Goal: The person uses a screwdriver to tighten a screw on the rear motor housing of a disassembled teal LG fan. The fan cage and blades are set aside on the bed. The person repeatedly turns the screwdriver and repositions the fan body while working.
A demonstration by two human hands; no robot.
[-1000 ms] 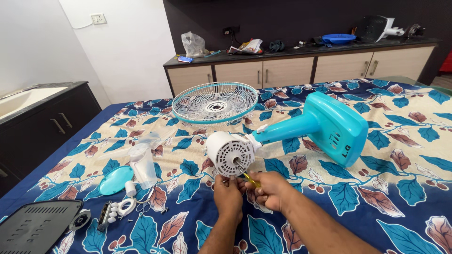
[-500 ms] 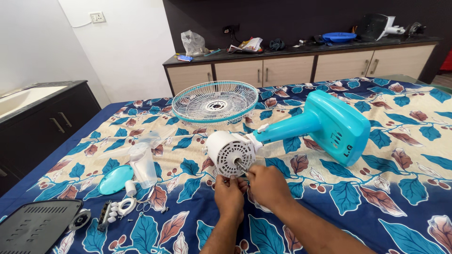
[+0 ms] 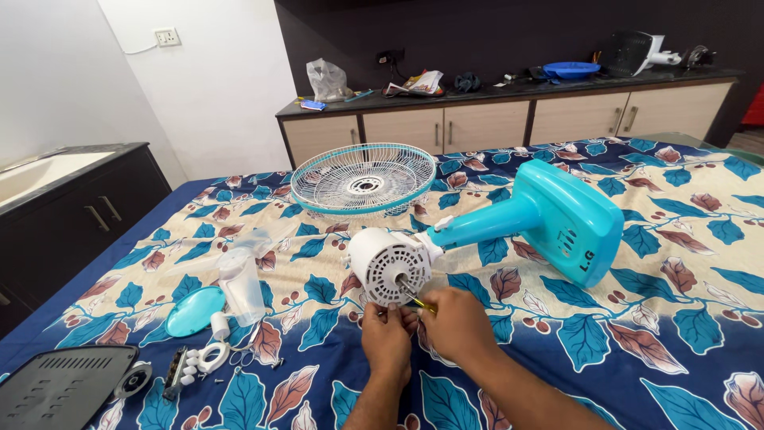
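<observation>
We work at white motor housing of teal fan on bed: right hand pinches yellow-handled screwdriver, left hand closes on housing edge. Next, likely steady tip.

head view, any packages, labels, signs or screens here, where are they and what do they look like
Dark lettering: a small mark on the turquoise fan base, lying on the bed to the right.
Clear plastic bag: crumpled, on the dark counter against the back wall, left end.
Printed paper or packet: flat, multicoloured, mid counter; too small to tell more.
No screens or signs.
</observation>
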